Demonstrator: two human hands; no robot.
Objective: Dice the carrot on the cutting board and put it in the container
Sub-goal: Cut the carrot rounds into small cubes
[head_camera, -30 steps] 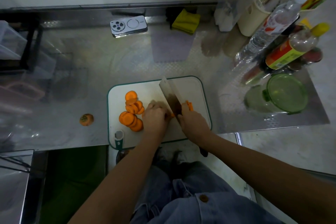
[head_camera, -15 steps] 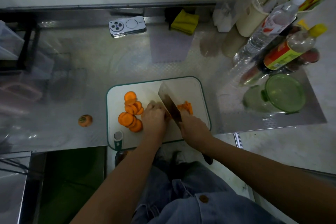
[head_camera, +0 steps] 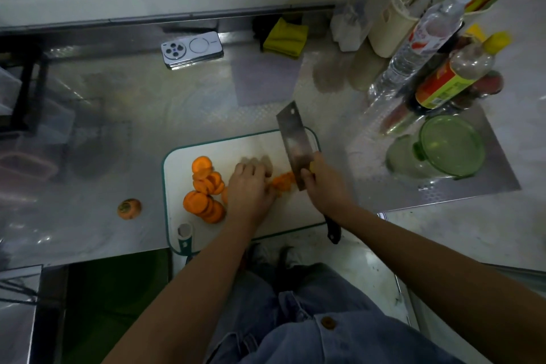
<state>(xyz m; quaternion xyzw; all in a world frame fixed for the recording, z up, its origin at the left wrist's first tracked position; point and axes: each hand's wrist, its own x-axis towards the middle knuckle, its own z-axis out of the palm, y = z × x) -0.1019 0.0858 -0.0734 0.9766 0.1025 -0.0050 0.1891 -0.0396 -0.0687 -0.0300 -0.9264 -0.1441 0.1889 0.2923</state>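
Carrot stub [head_camera: 129, 209]: orange end piece with a dark crown; lies alone on the tabletop [head_camera: 118, 115], at 9 o'clock from the board and apart from it.
Cutting board [head_camera: 177, 168]: white with a green rim; at the tabletop's near edge.
Carrot slices [head_camera: 204, 189]: round orange discs, overlapping in a heap on the board's 9 o'clock side.
Left hand [head_camera: 251, 190]: knuckles up on the board, fingers curled; touches the cut pieces at its 3 o'clock. Whether it grips one cannot be told.
Cut carrot pieces [head_camera: 283, 181]: small orange bits, blurred; mid-board, between both hands.
Cleaver [head_camera: 294, 142]: rectangular blade pointing to 12 o'clock, just beside the cut pieces.
Right hand [head_camera: 326, 186]: fingers closed round the cleaver handle.
Container [head_camera: 452, 146]: translucent green; at 3 o'clock from the board, well apart.
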